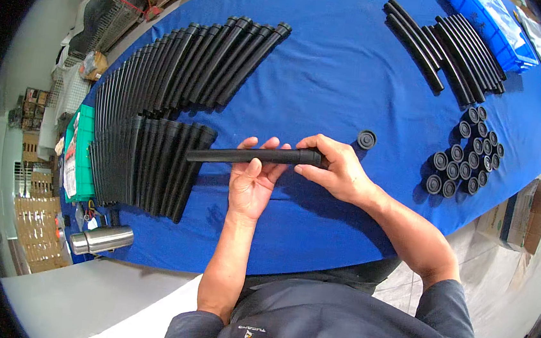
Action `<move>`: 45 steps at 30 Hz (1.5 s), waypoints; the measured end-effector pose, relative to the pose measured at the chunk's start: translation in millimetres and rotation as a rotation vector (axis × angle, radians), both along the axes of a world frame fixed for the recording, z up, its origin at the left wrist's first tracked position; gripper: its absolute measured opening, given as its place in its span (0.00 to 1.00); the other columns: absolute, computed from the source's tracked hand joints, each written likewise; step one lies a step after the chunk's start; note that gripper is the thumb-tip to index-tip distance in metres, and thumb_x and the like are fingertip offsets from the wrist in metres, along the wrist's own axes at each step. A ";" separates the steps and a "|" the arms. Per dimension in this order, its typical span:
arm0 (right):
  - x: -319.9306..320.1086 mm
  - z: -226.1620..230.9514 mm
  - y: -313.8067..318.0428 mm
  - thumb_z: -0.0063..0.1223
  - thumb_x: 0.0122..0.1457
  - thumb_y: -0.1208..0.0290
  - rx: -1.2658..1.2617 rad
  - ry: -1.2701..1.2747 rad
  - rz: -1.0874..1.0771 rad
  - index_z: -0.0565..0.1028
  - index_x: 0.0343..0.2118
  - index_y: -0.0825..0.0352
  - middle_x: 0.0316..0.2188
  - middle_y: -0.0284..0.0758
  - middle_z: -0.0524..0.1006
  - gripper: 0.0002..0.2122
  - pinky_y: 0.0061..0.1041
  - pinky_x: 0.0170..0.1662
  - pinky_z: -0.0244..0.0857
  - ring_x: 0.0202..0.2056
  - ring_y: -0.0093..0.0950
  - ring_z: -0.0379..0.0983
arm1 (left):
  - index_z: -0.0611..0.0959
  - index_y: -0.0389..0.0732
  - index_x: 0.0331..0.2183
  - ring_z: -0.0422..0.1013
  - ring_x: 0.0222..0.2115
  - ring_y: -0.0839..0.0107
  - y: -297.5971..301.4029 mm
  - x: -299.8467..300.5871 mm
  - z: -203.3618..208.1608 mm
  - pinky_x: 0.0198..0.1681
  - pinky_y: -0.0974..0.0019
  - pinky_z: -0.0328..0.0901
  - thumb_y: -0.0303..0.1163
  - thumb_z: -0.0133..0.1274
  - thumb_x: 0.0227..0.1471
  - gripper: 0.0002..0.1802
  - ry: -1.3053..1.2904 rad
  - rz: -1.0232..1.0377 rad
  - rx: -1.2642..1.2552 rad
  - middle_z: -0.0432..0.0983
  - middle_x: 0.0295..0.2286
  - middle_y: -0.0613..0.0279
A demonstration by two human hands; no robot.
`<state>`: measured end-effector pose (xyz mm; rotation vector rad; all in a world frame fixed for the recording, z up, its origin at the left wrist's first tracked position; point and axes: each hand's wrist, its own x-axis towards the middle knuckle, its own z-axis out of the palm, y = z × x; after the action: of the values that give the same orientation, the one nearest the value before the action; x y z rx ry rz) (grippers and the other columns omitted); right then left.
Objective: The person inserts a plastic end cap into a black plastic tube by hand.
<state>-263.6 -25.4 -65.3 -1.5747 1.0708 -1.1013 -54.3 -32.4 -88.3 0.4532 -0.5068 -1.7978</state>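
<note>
Holding a black tube [239, 155] roughly crosswise above the near middle of the blue cloth [330, 77], plain end toward the left, wider capped end toward the right. Supporting it from below with the left hand [251, 186], fingers curled behind and thumb pressed on the near side. Pinching the cap [309, 157] at the right end between thumb and fingers of the right hand [344, 172], closed firmly around it by the look of things. Probably at the step of fitting or pressing home the cap; cannot tell from this angle how deeply seated. Calling next, most likely, for a straight push or twist with the right hand against a steady left grip, then for room beside the near row of tubes [148, 165] on the left, just nearer than the far row of tubes [189, 65]. Lying ready just beyond the right hand: a single loose cap [367, 139]. Farther right, a cluster of caps [452, 169]; beyond these, at far right, a batch of bare tubes [470, 54] close to a blue bin [485, 33].
</note>
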 end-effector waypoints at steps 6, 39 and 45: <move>-5.0 -6.0 -0.9 0.62 0.54 0.74 0.020 0.036 0.099 0.74 0.43 0.71 0.25 0.31 0.75 0.14 0.21 0.29 0.66 0.27 0.18 0.74 | 0.75 0.44 0.47 0.68 0.53 0.45 10.7 -0.9 -11.5 0.57 0.45 0.67 0.26 0.51 0.59 0.14 -0.029 0.026 -0.030 0.74 0.48 0.45; 7.3 -17.3 9.0 0.60 0.52 0.74 -0.326 0.108 -0.007 0.70 0.41 0.70 0.30 0.43 0.71 0.15 0.43 0.31 0.66 0.30 0.46 0.72 | 0.75 0.41 0.45 0.69 0.53 0.54 7.5 9.3 -13.6 0.56 0.49 0.69 0.25 0.54 0.57 0.13 -0.047 0.034 -0.054 0.76 0.45 0.51; 4.8 -17.0 6.7 0.59 0.51 0.74 -0.323 0.141 0.009 0.70 0.40 0.69 0.32 0.44 0.72 0.14 0.44 0.33 0.66 0.32 0.48 0.72 | 0.74 0.40 0.46 0.67 0.54 0.53 1.7 11.4 -13.7 0.56 0.50 0.69 0.27 0.54 0.57 0.14 -0.059 -0.025 -0.046 0.74 0.47 0.47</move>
<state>-258.7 -18.7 -82.3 -1.9336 1.0122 -1.2176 -42.9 -30.7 -101.9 0.4714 -0.5958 -1.7975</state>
